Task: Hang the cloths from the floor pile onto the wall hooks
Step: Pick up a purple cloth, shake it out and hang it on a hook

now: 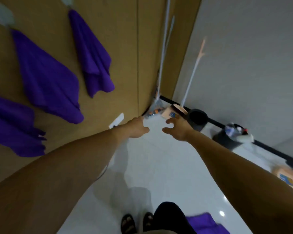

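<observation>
Three deep purple cloths hang limp against the tan panelled wall (122,48). The middle cloth (46,78) drops in long soft folds from a pale hook (3,15) that is blurred. The right-hand cloth (93,56) is narrower, gathered to a point under a second pale hook (67,0) at the top edge. The third cloth (12,127) is cut off by the left edge, so its hook cannot be seen. More of the same purple fabric lies as a folded floor pile (205,222) on the glossy white floor (159,166) at the bottom right, just beside the person's sandalled feet (128,223). Both arms reach forward and down. The left hand (137,127) has its fingers loosely bent and grips nothing. The right hand (178,129) is spread, with its fingers slightly curled, and it too is empty. The two hands are near each other but apart. Beyond them in the corner stand a peach dustpan (169,114) with a small blue label and a black bin (197,119). A peach item (286,178) at the right edge carries a blue and yellow label. The writing on both labels is too blurred to read.
</observation>
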`<action>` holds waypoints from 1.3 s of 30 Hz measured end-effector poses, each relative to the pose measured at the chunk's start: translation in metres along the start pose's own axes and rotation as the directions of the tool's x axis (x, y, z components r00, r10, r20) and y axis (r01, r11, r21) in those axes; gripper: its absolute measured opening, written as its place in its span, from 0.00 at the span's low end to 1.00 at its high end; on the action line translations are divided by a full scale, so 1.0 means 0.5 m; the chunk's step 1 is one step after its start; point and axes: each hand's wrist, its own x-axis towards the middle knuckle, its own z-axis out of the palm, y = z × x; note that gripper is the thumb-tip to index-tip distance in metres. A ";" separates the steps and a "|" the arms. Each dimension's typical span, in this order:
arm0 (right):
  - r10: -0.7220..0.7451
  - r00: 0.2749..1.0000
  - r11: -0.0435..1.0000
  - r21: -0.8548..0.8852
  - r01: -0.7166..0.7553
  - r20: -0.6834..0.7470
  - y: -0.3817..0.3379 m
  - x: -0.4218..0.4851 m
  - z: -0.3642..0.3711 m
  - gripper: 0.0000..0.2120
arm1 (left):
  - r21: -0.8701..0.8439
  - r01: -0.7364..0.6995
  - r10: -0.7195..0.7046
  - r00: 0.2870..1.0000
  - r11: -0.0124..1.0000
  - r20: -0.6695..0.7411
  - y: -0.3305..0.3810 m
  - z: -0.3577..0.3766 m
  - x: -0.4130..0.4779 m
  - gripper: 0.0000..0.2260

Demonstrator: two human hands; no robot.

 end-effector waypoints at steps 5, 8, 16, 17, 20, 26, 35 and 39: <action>0.232 0.972 0.971 0.073 -0.229 -0.039 0.207 -0.157 0.026 0.23 | 0.022 -0.122 0.113 0.964 0.992 0.239 0.127 0.192 -0.022 0.34; 0.347 0.938 0.933 0.111 -0.343 -0.012 0.317 -0.258 0.066 0.21 | 0.042 -0.159 0.135 0.929 0.986 0.344 0.189 0.310 -0.041 0.33; 0.472 0.858 0.834 0.213 -0.509 0.202 0.609 -0.433 0.291 0.21 | 0.081 -0.194 0.136 0.878 0.978 0.460 0.266 0.690 -0.085 0.29; 0.470 0.850 0.830 0.208 -0.518 0.240 0.641 -0.436 0.336 0.21 | 0.078 -0.183 0.125 0.872 0.980 0.473 0.254 0.749 -0.085 0.28; 0.462 0.820 0.822 0.185 -0.539 0.336 0.726 -0.425 0.488 0.21 | 0.093 -0.132 0.068 0.864 0.987 0.499 0.185 0.919 -0.074 0.25; 0.454 0.793 0.807 0.191 -0.559 0.406 0.860 -0.351 0.862 0.18 | 0.175 -0.028 -0.071 0.843 0.984 0.533 -0.042 1.229 -0.004 0.19; 0.631 0.710 0.691 0.189 -0.697 0.312 0.963 -0.207 1.350 0.23 | 0.131 0.046 -0.110 0.831 0.990 0.545 -0.322 1.570 0.133 0.22; 0.715 0.653 0.635 0.161 -0.756 0.249 0.974 -0.153 1.471 0.27 | 0.095 0.090 -0.127 0.835 0.991 0.535 -0.387 1.642 0.159 0.22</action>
